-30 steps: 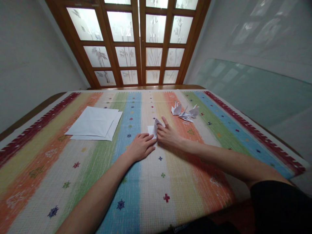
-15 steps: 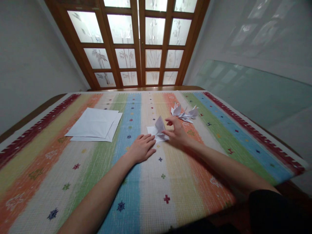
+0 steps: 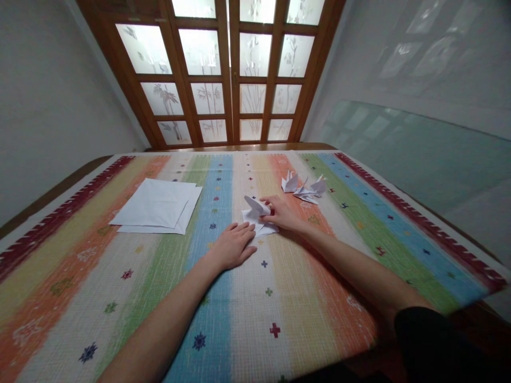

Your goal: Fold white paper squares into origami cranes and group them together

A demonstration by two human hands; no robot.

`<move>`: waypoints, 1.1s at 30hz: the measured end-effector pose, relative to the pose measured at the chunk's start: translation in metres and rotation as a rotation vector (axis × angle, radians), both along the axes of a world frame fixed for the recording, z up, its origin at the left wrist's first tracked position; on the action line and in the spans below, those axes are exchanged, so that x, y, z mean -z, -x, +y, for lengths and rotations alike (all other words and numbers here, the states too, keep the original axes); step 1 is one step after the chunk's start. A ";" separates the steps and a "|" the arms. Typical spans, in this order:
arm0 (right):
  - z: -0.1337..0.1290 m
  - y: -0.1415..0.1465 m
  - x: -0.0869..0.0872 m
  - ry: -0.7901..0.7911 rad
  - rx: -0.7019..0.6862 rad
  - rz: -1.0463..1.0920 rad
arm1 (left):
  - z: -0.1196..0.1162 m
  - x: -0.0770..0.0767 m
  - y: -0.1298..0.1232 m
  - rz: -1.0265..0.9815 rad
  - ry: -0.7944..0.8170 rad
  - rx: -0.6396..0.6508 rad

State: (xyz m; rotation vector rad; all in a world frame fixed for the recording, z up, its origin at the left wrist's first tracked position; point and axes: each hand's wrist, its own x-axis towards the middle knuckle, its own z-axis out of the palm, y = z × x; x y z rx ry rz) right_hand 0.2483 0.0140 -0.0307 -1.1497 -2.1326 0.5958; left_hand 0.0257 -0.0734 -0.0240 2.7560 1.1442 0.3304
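A small folded sheet of white paper [image 3: 251, 215] lies on the striped tablecloth in front of me, with one flap standing up from it. My left hand [image 3: 235, 244] rests flat, palm down, its fingertips at the paper's near left edge. From the right, my right hand [image 3: 277, 213] pinches the raised flap between thumb and fingers. The flap leans to the left. Part of the paper is hidden behind the right fingers.
Several folded white paper cranes [image 3: 305, 187] stand beyond my right hand. Larger white paper sheets [image 3: 151, 205] lie stacked at the left. The striped tablecloth [image 3: 251, 324] covers the table. Wooden doors with glass panes [image 3: 231, 80] are behind it.
My right hand has moved slightly left and now pinches the flap, which has tipped from upright toward the left. My left hand has stayed almost in place.
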 end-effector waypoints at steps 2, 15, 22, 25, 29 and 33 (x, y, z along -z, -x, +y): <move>-0.001 0.007 -0.001 0.000 0.094 -0.070 | 0.000 0.000 0.000 -0.005 0.002 -0.003; -0.016 0.011 -0.007 -0.203 0.147 -0.107 | 0.002 0.004 0.003 -0.192 0.018 0.013; -0.019 0.015 -0.012 0.259 0.017 0.342 | 0.020 -0.009 0.002 -0.860 0.026 -0.470; -0.025 0.019 -0.014 0.503 -0.087 0.532 | 0.030 -0.020 -0.007 -0.972 0.156 -0.465; -0.034 0.024 -0.013 0.672 -0.164 0.680 | 0.034 -0.023 -0.019 -1.116 0.343 -0.471; -0.040 0.029 -0.015 0.699 -0.129 0.722 | 0.031 -0.019 -0.022 -1.190 0.405 -0.520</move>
